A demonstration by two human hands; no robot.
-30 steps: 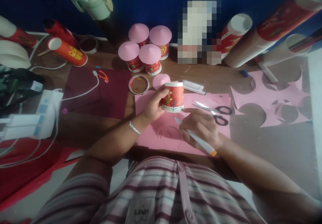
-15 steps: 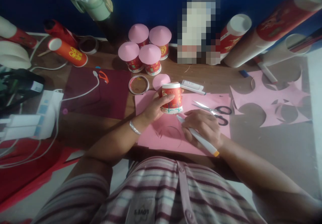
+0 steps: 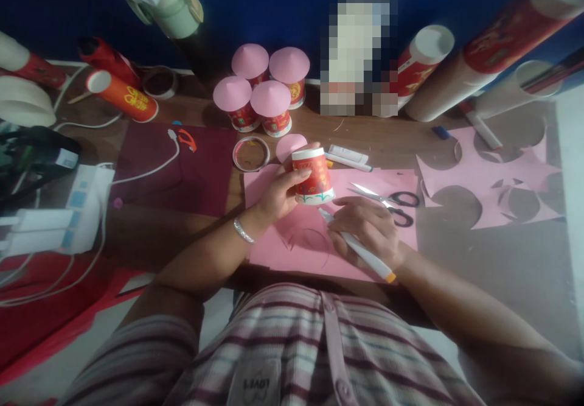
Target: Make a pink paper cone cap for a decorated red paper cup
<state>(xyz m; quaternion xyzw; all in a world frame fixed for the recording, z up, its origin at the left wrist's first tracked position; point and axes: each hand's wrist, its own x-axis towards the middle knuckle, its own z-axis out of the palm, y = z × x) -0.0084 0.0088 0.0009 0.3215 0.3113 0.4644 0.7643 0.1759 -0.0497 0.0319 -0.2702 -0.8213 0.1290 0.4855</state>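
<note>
My left hand [image 3: 281, 192] is wrapped round a red patterned paper cup [image 3: 312, 173], held a little tilted above the pink paper sheets [image 3: 283, 251]. Green marks run along the cup's white lower band. In my right hand [image 3: 365, 229] is a white marker with a yellow end [image 3: 371, 259], its tip pointing toward the cup but apart from it. Scissors with black handles [image 3: 387, 199] lie on the paper just beyond my right hand. A pink paper disc [image 3: 291, 147] sits partly behind the cup, next to a roll of tape [image 3: 250, 153].
Several red cups with pink cone tops [image 3: 271, 98] stand at the back. Cut pink paper scraps [image 3: 486, 181] lie on the right. A maroon sheet [image 3: 182, 175], a white cable and a power strip [image 3: 84, 205] are on the left. Tall paper tubes [image 3: 456, 83] stand at back right.
The cup has turned and tilted slightly in my left hand, its lower band shifting a little to the right. My right hand with the marker stays nearly in place.
</note>
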